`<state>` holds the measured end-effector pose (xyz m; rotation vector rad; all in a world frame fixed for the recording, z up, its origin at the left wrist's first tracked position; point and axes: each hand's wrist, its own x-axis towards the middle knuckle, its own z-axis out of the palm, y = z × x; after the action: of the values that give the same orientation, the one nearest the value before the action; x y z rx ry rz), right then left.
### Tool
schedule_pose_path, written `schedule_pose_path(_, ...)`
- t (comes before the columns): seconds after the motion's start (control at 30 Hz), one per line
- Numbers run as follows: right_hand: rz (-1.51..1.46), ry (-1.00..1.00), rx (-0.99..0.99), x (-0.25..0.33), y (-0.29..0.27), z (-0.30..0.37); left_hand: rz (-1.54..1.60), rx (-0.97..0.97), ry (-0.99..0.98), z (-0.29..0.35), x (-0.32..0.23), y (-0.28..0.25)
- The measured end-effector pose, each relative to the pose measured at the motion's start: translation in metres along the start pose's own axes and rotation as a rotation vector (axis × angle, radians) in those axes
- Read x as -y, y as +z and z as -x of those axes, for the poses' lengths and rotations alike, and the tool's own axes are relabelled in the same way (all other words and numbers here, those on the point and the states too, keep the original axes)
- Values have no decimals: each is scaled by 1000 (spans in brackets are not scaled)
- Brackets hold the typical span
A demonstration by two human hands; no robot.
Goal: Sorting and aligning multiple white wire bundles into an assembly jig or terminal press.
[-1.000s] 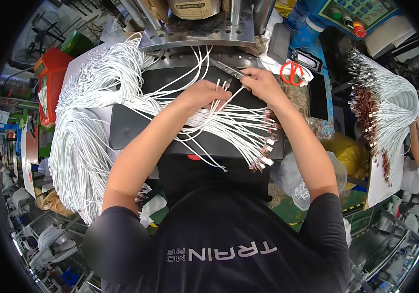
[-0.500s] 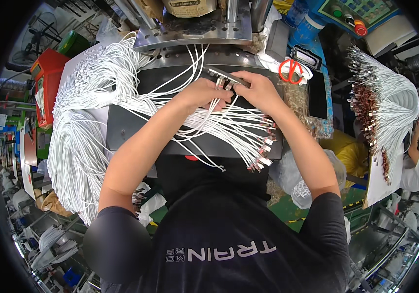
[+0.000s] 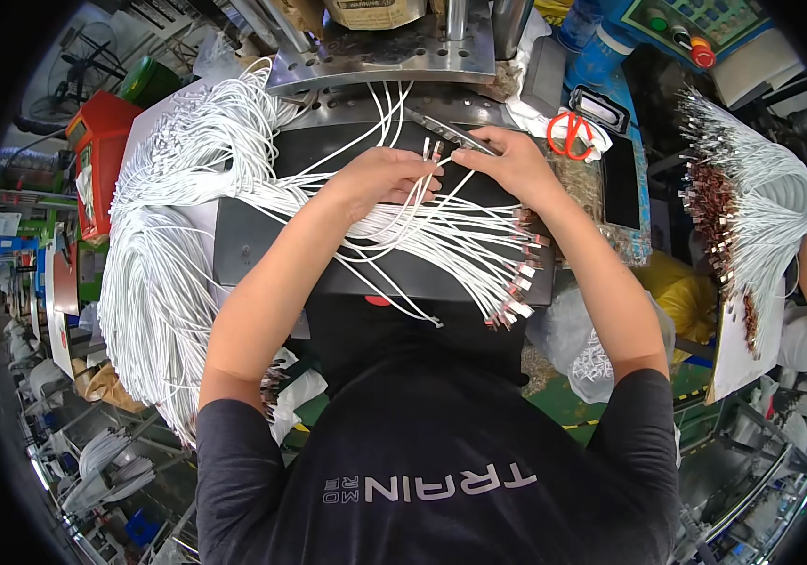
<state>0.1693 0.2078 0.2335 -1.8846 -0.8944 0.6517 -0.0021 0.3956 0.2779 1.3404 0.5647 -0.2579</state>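
A: Writing?
B: Pale block lettering (image 3: 438,487) across the black fabric shirt (image 3: 403,414), below both grips. One tan packet (image 3: 375,13), printed, beyond them.
A: Grips?
B: Two. Left hand (image 3: 380,181): fingers together on thin white cables (image 3: 415,196), small metal plugs (image 3: 435,151) poking out just above. Right hand (image 3: 516,168): clamped on one flat dark metal bar (image 3: 439,128), slanting up-left.
A: Cable count?
B: Can't; overlapping. More fan out below-right of the left grip. One pair of orange looped handles (image 3: 569,134), right of the right grip.
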Motion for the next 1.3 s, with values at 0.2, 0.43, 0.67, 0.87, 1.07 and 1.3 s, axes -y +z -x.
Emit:
schedule_pose_path(0.2,-75,43,59,12,-8,10,-47,-15,26,-9,9,-7)
schedule_pose_path(0.43,43,9,123,30,-8,21,-168,-108,30,-7,7,4)
schedule_pose_path(0.67,-116,71,56,17,-10,15,-28,-145,42,-5,7,-5)
schedule_pose_path(0.87,-191,2,114,5,-9,10,-77,-71,-48,-3,-1,-17)
schedule_pose_path(1.07,-108,3,170,19,-13,15,-93,-53,-60,0,1,-13)
schedule_pose_path(1.3,183,135,144,45,-15,22,-532,-166,66,11,-4,-3)
